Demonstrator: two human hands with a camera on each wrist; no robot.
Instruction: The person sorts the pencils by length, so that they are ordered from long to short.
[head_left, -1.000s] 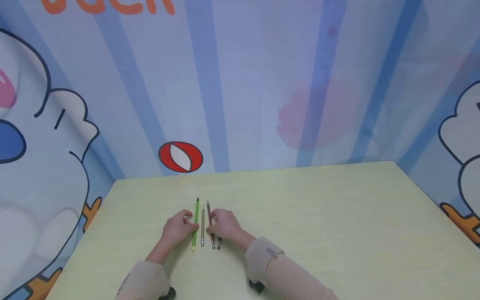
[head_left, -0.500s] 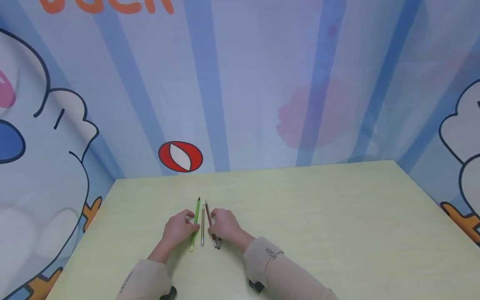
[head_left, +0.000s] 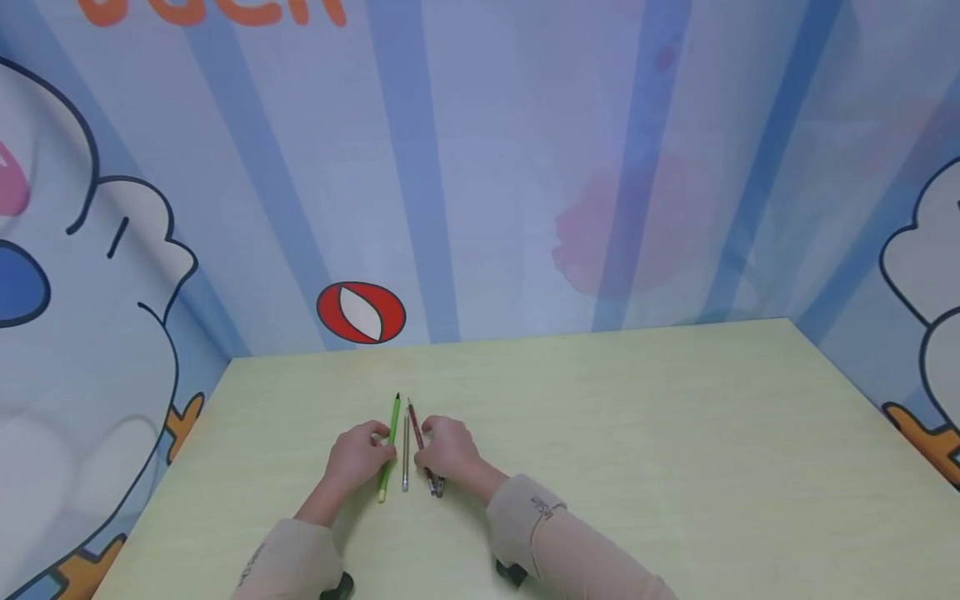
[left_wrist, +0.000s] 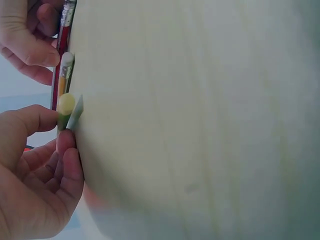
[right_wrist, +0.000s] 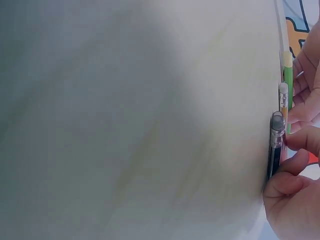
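Observation:
My left hand (head_left: 356, 457) pinches a green pencil (head_left: 393, 417) with a yellow eraser. Beside that eraser, the left wrist view has a slim grey-green tapered piece (left_wrist: 76, 114) whose kind I cannot tell. Opposite, my right hand (head_left: 448, 448) holds a dark red pencil (head_left: 415, 421) between thumb and fingers. A black pencil (right_wrist: 274, 155) with a silver ferrule lies against it, mostly hidden under the right hand in the head view. Between the hands, untouched, lies a thin yellowish pencil (head_left: 406, 462) with a white eraser. The pencil tips point to the far side, close together.
The pale yellow-green table (head_left: 637, 442) stretches far to the right of the hands. A blue striped wall (head_left: 510, 167) with cartoon prints rises at its back edge and along both sides. Dark wrist-worn devices (head_left: 512, 572) sit below the sleeve cuffs.
The dark red pencil has turned, its tip going left and its eraser end right, towards the black pencil. The green pencil's eraser end has swung slightly left. Both hands have stayed nearly still.

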